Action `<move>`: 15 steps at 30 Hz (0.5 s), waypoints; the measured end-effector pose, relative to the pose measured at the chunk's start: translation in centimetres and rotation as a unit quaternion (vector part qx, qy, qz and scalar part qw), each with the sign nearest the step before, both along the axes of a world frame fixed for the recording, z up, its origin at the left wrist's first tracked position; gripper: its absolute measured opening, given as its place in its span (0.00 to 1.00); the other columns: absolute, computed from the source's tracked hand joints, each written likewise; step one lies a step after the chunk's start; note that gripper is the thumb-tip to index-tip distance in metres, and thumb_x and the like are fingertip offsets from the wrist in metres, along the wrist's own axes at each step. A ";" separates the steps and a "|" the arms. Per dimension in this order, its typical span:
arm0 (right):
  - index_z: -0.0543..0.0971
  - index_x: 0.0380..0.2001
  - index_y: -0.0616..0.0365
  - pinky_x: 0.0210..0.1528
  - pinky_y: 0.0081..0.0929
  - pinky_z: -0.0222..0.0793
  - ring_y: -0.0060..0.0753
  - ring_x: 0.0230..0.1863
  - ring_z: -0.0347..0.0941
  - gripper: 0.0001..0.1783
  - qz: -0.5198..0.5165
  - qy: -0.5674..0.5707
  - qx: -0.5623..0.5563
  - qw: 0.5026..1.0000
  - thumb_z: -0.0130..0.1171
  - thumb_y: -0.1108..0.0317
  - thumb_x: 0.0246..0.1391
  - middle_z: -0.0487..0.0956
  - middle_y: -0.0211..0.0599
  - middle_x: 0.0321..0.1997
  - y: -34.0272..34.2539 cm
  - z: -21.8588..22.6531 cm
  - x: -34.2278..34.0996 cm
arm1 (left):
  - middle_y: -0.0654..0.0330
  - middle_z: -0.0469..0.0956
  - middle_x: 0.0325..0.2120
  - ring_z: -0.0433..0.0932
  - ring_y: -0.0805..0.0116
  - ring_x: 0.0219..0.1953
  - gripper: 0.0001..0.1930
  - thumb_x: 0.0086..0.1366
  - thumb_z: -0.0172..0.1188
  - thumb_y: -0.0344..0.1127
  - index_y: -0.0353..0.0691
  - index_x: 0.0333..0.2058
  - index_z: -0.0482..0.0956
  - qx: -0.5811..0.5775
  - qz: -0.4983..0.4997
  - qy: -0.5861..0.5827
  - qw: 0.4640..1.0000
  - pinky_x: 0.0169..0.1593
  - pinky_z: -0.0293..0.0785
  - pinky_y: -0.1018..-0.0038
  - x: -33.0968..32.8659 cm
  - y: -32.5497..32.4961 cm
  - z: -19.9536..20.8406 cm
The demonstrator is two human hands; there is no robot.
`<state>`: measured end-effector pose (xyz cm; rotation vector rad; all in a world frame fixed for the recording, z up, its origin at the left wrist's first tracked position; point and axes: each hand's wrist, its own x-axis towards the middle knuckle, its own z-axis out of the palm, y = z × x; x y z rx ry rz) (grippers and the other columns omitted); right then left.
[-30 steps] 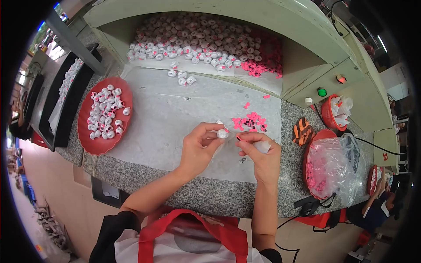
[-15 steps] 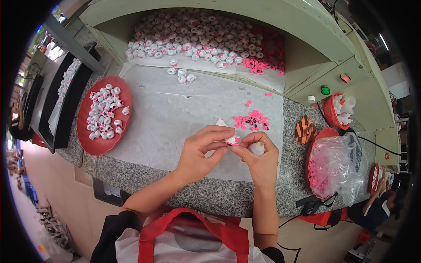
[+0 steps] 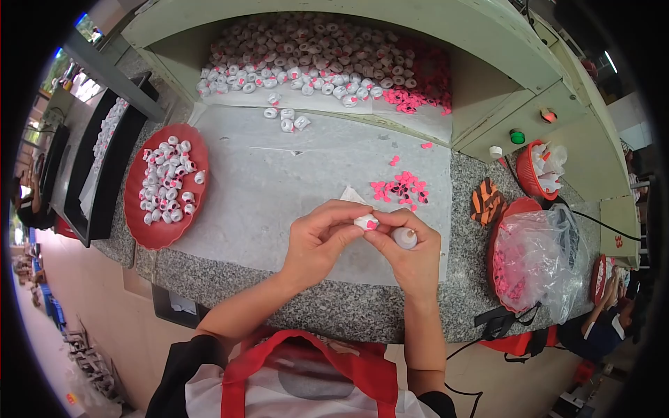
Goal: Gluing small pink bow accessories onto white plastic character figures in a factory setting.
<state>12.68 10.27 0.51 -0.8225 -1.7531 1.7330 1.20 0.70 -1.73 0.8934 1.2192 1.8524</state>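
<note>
Between the fingertips of my left hand (image 3: 311,240) is a small white rounded piece (image 3: 365,222) with a pink patch on the side facing me. The thumb and index finger of my right hand (image 3: 416,261) press against that same piece from the right. A small white nozzle bottle (image 3: 405,238) is tucked in the right hand, tip upward. Just beyond my fingers lies a folded bit of white cloth or paper (image 3: 352,196). Flat pink pieces (image 3: 411,187), some with dark sides, are scattered beyond the right hand.
A red scalloped tray (image 3: 164,240) of finished-looking white pieces stands left. White pieces (image 3: 300,45) fill the shelf behind, with pink ones at its right. At right are a striped cloth (image 3: 486,202), a red tray (image 3: 499,282) under plastic, and a red basket (image 3: 531,182).
The white piece has turned slightly, and its pink patch now faces me more. Both hands stay together around it, with the bottle still in the right.
</note>
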 end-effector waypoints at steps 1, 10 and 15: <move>0.76 0.31 0.63 0.33 0.13 0.64 0.15 0.29 0.68 0.12 0.000 0.002 0.006 1.000 0.62 0.79 0.37 0.74 0.28 0.26 -0.1 -0.1 -0.1 | 0.53 0.70 0.41 0.72 0.68 0.42 0.13 0.55 0.50 0.18 0.29 0.40 0.71 -0.007 0.003 -0.004 1.000 0.46 0.69 0.76 0.0 0.0 -0.1; 0.76 0.31 0.61 0.25 0.12 0.62 0.14 0.26 0.66 0.14 -0.021 -0.044 -0.044 0.998 0.64 0.77 0.35 0.73 0.27 0.26 0.4 -0.8 -1.2 | 0.54 0.73 0.39 0.73 0.68 0.39 0.11 0.57 0.51 0.23 0.29 0.40 0.72 -0.078 -0.008 -0.115 0.990 0.45 0.70 0.75 -0.9 0.4 -0.8; 0.73 0.35 0.60 0.25 0.13 0.62 0.15 0.27 0.66 0.19 -0.054 0.029 0.026 0.998 0.64 0.78 0.35 0.73 0.29 0.31 -0.3 -1.2 -1.7 | 0.54 0.75 0.33 0.75 0.70 0.35 0.14 0.57 0.53 0.28 0.31 0.43 0.70 -0.104 -0.057 -0.366 0.923 0.39 0.74 0.76 -1.7 0.3 -1.1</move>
